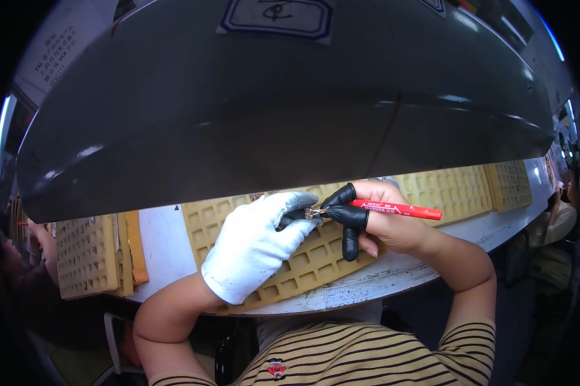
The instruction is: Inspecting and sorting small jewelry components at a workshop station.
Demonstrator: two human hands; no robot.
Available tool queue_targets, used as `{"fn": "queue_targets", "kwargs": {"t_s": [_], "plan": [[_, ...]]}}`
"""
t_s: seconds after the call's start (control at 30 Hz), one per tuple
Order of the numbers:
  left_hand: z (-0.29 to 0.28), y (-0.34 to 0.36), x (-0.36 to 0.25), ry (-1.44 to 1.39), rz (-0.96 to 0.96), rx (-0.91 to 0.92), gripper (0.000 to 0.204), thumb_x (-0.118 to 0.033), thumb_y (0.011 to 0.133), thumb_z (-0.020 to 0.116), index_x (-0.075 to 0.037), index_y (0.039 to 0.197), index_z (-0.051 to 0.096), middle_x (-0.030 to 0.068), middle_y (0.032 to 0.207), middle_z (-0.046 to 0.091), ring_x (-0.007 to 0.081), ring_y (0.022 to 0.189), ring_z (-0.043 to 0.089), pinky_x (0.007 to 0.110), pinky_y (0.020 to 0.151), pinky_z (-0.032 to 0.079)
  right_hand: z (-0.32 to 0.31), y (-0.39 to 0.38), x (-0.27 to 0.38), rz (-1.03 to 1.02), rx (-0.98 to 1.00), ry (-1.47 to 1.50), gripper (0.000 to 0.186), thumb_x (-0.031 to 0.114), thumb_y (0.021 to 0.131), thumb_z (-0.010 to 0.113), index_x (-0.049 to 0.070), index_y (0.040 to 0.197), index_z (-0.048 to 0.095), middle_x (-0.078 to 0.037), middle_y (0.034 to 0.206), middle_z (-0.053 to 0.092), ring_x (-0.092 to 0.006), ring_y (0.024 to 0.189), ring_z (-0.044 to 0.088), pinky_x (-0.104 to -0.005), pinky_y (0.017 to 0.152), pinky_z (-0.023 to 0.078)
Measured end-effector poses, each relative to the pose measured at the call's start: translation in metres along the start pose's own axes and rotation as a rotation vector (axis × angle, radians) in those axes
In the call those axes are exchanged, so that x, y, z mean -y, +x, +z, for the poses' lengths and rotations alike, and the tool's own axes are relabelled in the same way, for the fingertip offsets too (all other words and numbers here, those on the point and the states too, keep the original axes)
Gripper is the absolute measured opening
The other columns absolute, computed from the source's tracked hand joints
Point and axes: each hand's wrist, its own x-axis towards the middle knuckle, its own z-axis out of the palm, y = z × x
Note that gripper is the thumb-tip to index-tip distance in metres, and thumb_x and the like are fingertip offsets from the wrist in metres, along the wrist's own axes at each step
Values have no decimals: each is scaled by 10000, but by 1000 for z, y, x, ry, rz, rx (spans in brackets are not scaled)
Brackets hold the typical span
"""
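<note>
My left hand [256, 238], in a white glove with dark fingertips, is closed on a small shiny metal piece [311, 213]; its exact kind is too small to make out. Black finger cots cover several fingers of my right hand [367, 219], which grips a red marker pen [402, 209]. The pen's dark tip meets the metal piece or comes very close to it; I cannot tell which. Both hands are held over a yellow compartment tray [303, 278] with rows of square pockets.
A large dark hood [290, 116] hangs low across the far side. More yellow trays [455, 186] lie along the white table [168, 241] at the right. At the left stands another tray [84, 248] holding small pieces, near a person's hand [42, 238]. Another person [560, 215] sits far right.
</note>
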Motion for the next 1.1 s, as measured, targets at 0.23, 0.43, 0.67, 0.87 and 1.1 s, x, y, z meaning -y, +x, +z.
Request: {"fn": "queue_targets", "kwargs": {"t_s": [0.23,0.43,0.67,0.87,1.1], "plan": [[-3,2,-1,-43,-84,69,355,-269,892,632,-15,1139,645,150,947,693,230,816,679,309,747,525,0,1,0,1,16,14,171,111,935,522,35,1033,639,0,619,582,-31,415,486,-181,391,364],[1,0,2,-18,7,-13,303,-142,843,691,2,1108,664,120,955,682,172,861,673,275,760,526,-1,2,-4,-81,9,-135,240,-16,884,468,9,1066,622,-4,661,591,-30,473,519,-184,427,440],[1,-1,0,8,45,-16,309,-150,838,721,11,1096,667,117,939,682,160,818,670,270,729,529,-1,5,-24,-354,-83,-483,322,-96,724,560,9,1017,639,-11,640,575,-73,537,544,-251,498,433],[-1,-2,3,68,126,3,323,-186,869,696,8,1125,656,116,926,685,161,819,675,272,734,530,-1,6,-23,-620,-137,-795,103,52,811,686,19,811,589,-82,560,580,-191,475,600,-306,442,432],[-4,0,2,-282,-118,152,320,-136,927,630,-4,1217,603,60,959,693,111,841,667,231,706,527,1,8,-27,-683,-153,-741,135,67,810,696,10,795,575,-99,572,582,-211,483,602,-309,440,431]]}}
